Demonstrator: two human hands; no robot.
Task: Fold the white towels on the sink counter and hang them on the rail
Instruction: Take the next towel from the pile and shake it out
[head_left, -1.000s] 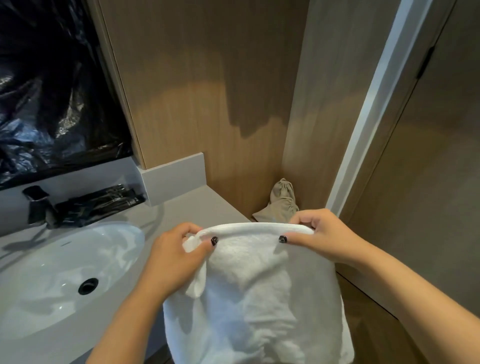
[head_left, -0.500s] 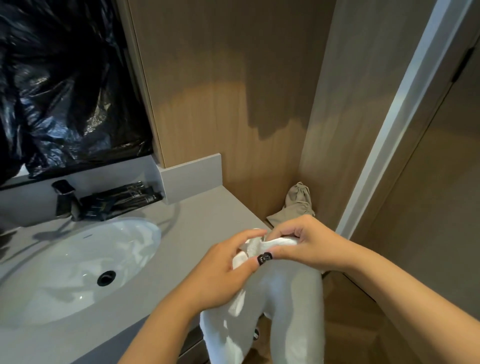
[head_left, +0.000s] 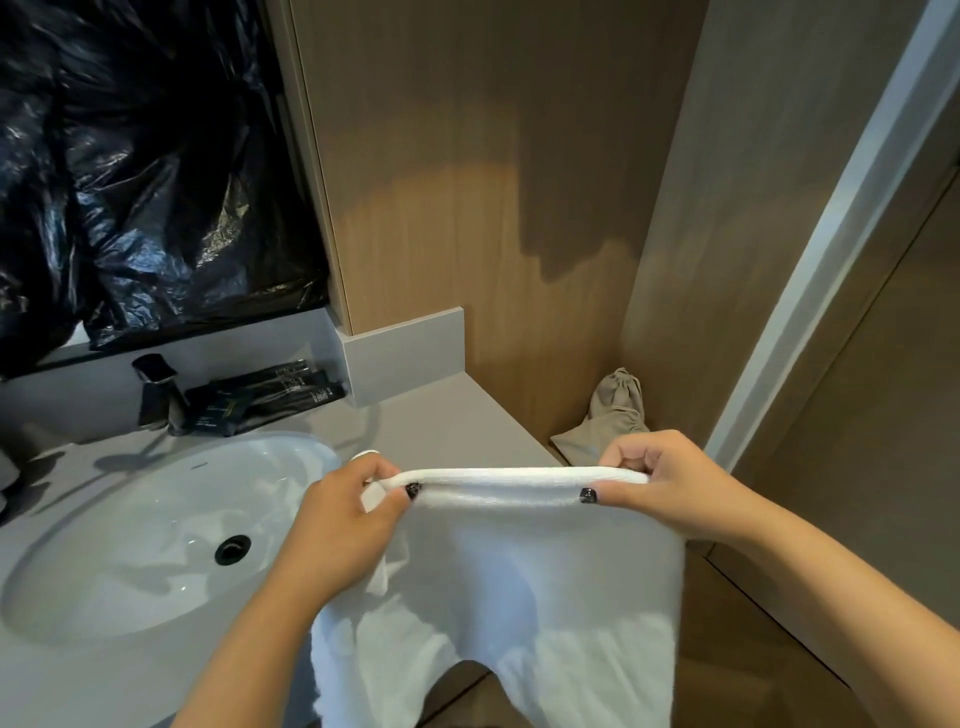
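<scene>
Both hands, left hand (head_left: 343, 512) and right hand (head_left: 667, 486), pinched the white towel (head_left: 524, 566) along its top fold; soft and limp, it looked best held at the corners.

I see warm light from above striking the wood wall (head_left: 467, 218), with a hard-edged shadow across its upper part. Glare glints off the black plastic (head_left: 156, 171) and the basin (head_left: 156, 530). Straight lines bow at the wide-angle edges; focus is sharp.

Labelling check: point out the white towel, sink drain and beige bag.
white towel (head_left: 524, 566): head view, middle of hanging cloth.
sink drain (head_left: 232, 548): head view, centre of black ring.
beige bag (head_left: 615, 410): head view, gathered upper part.
</scene>
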